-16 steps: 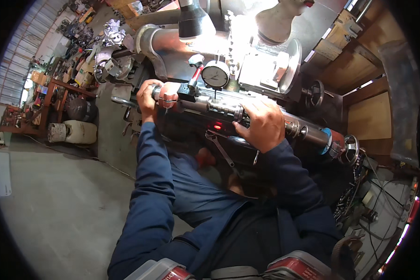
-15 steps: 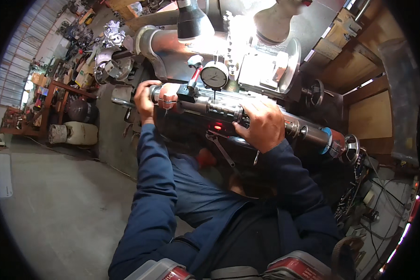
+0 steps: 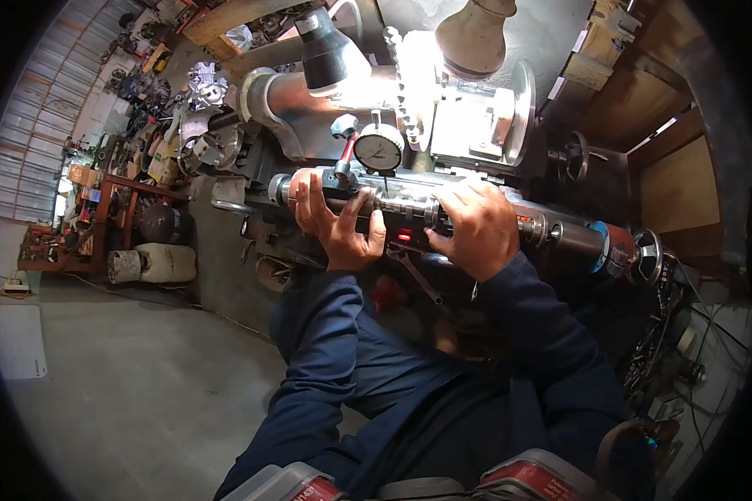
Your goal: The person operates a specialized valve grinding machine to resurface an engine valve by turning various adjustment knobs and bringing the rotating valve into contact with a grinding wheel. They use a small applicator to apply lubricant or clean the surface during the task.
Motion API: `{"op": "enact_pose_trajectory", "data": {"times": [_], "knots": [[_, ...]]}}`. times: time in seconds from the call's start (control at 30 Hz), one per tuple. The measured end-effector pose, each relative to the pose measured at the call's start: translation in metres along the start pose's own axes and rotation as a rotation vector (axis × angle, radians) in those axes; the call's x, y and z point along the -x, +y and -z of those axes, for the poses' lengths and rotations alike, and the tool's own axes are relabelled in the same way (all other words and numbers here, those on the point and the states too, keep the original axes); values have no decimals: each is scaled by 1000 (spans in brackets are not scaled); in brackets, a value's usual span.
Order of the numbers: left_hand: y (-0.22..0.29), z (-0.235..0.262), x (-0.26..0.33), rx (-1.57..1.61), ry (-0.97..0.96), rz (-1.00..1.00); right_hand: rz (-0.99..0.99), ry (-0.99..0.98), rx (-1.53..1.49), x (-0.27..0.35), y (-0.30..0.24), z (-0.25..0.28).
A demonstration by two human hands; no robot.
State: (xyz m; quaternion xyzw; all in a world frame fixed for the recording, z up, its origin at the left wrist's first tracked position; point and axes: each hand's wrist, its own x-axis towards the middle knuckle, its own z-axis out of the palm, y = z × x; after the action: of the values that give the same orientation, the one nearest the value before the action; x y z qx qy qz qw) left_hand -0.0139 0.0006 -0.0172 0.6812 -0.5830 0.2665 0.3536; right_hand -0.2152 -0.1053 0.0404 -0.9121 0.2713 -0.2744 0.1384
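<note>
A metal shaft (image 3: 403, 207) with several collars lies across the long machine in front of me. Over it stands a round white-faced dial gauge (image 3: 378, 150), its thin stem reaching down to the shaft. A red-handled lever (image 3: 346, 150) rises just left of the gauge. My left hand (image 3: 339, 232) is raised by the shaft's left part, fingers spread, index fingertip at the shaft below the gauge; it holds nothing. My right hand (image 3: 483, 230) is curled over the shaft right of the gauge, thumb in front and fingers behind. Its palm hides part of the shaft.
A black lamp (image 3: 332, 63) and a pale rounded metal part (image 3: 475, 42) stand behind. At the machine's right end is a handwheel (image 3: 647, 256). A wrench-like tool (image 3: 419, 277) hangs below a red light (image 3: 404, 235). Metal parts crowd the far left.
My left hand has left the machine's left end and moved right to the shaft near the gauge, its fingers spreading. My right hand stays on the shaft. The view has shifted slightly.
</note>
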Motion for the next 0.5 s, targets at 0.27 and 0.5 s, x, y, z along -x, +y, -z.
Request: {"op": "enact_pose_trajectory", "data": {"times": [0.27, 0.5], "knots": [[0, -8, 6, 53, 33, 64, -18, -8, -14, 0, -2, 2], [-15, -27, 33, 87, 2, 184, 6, -19, -3, -2, -4, 1]]}}
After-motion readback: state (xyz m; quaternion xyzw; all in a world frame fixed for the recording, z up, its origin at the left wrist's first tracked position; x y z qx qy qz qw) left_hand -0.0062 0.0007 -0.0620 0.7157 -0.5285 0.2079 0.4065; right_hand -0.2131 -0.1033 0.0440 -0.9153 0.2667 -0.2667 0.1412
